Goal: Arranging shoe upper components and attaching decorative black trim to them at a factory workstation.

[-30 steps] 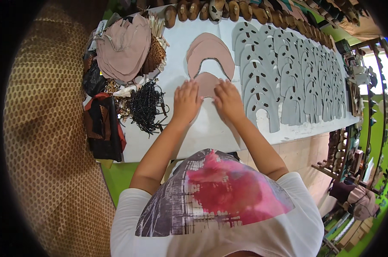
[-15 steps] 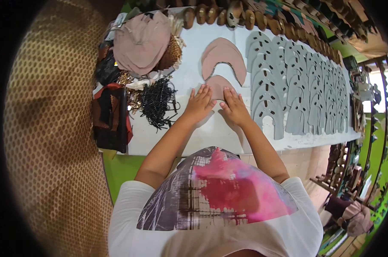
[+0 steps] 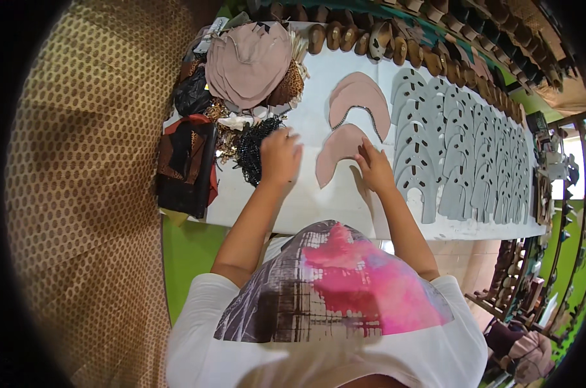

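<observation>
one flat, dusty-pink crescent-shaped cut piece of soft sheet material [image 3: 340, 152] lies on the white desk [image 3: 306, 200], directly in front of the person and between both hands. compared with the views a second and half a second back, the left hand [image 3: 281, 155] has come off the piece and shifted leftward; it now sits with fingers loosely curled beside the tangle of black beaded cord [image 3: 251, 150], holding nothing that can be made out. the right hand [image 3: 373, 169] remains at the piece's right lower edge, fingers extended and pressing flat on it, gripping nothing. judgement: the two-handed smoothing appears finished, and the piece is now steadied by one hand only.

just beyond the piece, touching or nearly so, lies a small stack of matching pink crescents with a dark stitched inner edge [image 3: 359, 103]. these look matte and pliable, like thin leather or felt.

to the right, overlapping rows of grey perforated cut-out panels [image 3: 461, 149] cover the desk; they appear stiffer, with arched notches and oval holes. at the upper left sits a heap of larger pink cut sheets [image 3: 249, 61] over patterned scraps and a dark red-and-black bag [image 3: 186, 161]. a row of brown wooden forms [image 3: 364, 35] lines the far edge.
</observation>
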A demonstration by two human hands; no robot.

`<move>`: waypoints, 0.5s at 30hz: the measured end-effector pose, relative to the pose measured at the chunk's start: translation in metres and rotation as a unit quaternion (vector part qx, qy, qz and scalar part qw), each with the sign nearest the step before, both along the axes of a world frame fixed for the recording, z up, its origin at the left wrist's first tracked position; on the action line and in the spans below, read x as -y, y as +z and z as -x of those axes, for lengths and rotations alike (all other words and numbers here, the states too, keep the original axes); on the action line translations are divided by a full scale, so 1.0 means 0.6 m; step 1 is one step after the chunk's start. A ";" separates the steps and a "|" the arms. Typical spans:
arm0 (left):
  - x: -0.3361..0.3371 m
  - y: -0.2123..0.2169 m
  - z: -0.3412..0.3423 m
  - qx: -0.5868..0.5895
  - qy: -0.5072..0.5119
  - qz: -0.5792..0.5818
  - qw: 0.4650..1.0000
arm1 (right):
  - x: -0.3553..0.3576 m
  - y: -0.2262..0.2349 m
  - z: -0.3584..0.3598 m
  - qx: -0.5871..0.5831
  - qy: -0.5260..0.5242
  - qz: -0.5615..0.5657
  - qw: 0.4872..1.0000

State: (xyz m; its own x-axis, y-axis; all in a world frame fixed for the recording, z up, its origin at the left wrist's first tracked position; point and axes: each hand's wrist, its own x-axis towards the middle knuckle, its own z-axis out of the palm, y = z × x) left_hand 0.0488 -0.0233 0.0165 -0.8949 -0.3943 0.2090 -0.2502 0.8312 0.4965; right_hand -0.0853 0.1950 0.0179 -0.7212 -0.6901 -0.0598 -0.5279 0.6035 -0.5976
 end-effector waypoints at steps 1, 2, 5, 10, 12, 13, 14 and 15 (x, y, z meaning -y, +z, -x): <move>0.012 0.008 0.002 -0.040 0.104 0.025 0.994 | 0.001 0.003 0.000 0.009 -0.015 0.031 0.999; 0.025 0.013 0.000 -0.041 0.105 0.026 0.993 | 0.003 0.003 -0.002 0.008 -0.014 0.032 0.999; 0.057 0.028 -0.004 -0.008 0.217 0.144 0.965 | 0.013 0.001 -0.008 -0.008 -0.013 0.111 0.994; 0.081 0.033 -0.004 0.048 0.191 0.137 0.971 | 0.028 -0.005 -0.013 -0.019 0.004 0.145 0.989; 0.084 0.040 -0.001 0.057 0.195 0.118 0.972 | 0.028 0.008 -0.013 0.000 -0.007 0.148 0.989; 0.090 0.045 -0.003 0.027 0.225 0.043 0.973 | 0.028 0.012 -0.014 0.019 -0.017 0.151 0.988; 0.096 0.053 -0.002 -0.004 0.250 -0.032 0.968 | 0.028 0.013 -0.013 0.017 -0.020 0.152 0.988; 0.117 0.052 -0.011 -0.005 0.252 -0.031 0.967 | 0.033 0.014 -0.015 0.004 -0.024 0.181 0.983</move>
